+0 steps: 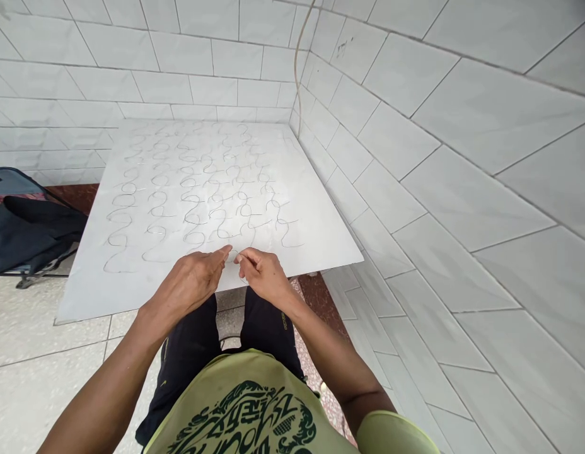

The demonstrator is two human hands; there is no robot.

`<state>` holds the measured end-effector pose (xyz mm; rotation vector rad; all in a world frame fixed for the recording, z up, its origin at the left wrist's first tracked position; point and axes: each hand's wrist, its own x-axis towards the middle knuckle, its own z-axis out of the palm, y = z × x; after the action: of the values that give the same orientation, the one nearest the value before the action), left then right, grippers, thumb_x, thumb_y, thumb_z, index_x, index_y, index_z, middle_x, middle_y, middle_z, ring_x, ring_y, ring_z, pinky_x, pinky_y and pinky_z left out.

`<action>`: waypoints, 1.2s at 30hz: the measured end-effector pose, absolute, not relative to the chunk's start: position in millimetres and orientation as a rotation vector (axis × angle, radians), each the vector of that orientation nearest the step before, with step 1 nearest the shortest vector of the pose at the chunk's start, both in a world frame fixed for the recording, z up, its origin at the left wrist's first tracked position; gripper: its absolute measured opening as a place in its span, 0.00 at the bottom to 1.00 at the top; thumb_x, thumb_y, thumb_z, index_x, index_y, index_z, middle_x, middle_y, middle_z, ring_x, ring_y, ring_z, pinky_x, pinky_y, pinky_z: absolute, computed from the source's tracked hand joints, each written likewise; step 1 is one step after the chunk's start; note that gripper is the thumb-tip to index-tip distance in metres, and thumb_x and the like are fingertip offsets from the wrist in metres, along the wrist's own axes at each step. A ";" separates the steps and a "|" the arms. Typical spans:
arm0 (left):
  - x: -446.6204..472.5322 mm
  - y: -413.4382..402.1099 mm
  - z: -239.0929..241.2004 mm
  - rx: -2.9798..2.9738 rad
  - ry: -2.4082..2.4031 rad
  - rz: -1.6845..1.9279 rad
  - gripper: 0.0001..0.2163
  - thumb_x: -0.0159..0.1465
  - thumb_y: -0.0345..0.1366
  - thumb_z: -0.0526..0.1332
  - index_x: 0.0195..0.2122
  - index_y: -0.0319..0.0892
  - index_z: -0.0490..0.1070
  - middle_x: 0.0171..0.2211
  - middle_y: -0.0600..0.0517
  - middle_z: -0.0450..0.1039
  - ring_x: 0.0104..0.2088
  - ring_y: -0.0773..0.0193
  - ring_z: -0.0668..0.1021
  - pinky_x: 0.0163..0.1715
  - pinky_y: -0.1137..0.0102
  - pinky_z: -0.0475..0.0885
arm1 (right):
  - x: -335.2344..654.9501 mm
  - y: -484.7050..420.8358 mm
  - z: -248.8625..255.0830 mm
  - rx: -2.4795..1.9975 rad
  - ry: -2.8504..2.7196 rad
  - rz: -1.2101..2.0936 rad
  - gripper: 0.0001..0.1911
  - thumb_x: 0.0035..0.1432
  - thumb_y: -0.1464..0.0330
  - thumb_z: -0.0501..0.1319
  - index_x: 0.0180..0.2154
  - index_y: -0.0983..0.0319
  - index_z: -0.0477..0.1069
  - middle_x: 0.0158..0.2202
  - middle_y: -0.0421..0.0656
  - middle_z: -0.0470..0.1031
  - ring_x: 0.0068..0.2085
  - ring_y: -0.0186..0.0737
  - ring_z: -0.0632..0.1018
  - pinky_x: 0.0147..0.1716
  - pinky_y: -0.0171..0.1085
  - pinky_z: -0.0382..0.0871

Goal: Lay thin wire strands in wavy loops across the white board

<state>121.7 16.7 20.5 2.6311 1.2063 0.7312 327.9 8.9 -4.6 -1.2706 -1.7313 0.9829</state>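
Note:
A white sheet-like board lies flat in front of me, level with my lap. Columns of thin dark curved lines shaped like the figure 2 cover much of it; whether they are drawn or thin strands I cannot tell. Over the near edge, my left hand is held edge-on, its fingers stretched out together toward the last marks of a middle column. Just to its right, my right hand is closed with thumb and forefinger pinched. Anything between those fingertips is too small to make out. A faint curve shows between both hands.
Tiled walls meet in a corner behind the board, with the right wall running close along its side. A thin cable hangs down that corner. At left stands a folding chair with dark cloth over it.

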 end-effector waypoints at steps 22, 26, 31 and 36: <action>124.1 13.3 8.6 2.579 1.115 0.855 0.17 0.77 0.38 0.50 0.58 0.41 0.74 0.38 0.45 0.82 0.38 0.57 0.83 0.39 0.65 0.79 | 323.3 11.7 -2.4 -1.266 -1.985 0.547 0.14 0.70 0.69 0.52 0.29 0.58 0.57 0.24 0.35 0.60 0.25 0.33 0.62 0.28 0.35 0.52; 130.4 6.8 5.1 2.616 1.145 0.870 0.17 0.76 0.34 0.49 0.55 0.37 0.75 0.30 0.47 0.78 0.31 0.60 0.81 0.32 0.67 0.77 | 317.6 10.3 -7.9 -1.298 -1.930 0.502 0.15 0.69 0.69 0.52 0.27 0.58 0.54 0.22 0.34 0.55 0.24 0.33 0.59 0.28 0.36 0.50; 128.8 5.6 3.1 2.237 1.135 0.862 0.16 0.75 0.38 0.53 0.57 0.41 0.75 0.36 0.48 0.82 0.35 0.60 0.83 0.39 0.65 0.80 | 319.0 9.7 -10.6 -1.298 -1.906 0.568 0.16 0.69 0.68 0.53 0.27 0.58 0.55 0.21 0.33 0.55 0.24 0.33 0.59 0.27 0.36 0.50; 123.4 10.7 17.2 1.596 1.048 0.732 0.18 0.71 0.47 0.59 0.54 0.42 0.78 0.32 0.51 0.83 0.32 0.59 0.85 0.39 0.63 0.82 | 323.9 9.7 -1.1 -1.271 -1.911 0.568 0.16 0.71 0.66 0.52 0.28 0.58 0.59 0.23 0.34 0.61 0.26 0.33 0.64 0.29 0.35 0.54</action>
<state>123.4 10.7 17.2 1.5963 1.0483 0.7319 323.9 9.7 -1.1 -1.2709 -1.9105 0.5677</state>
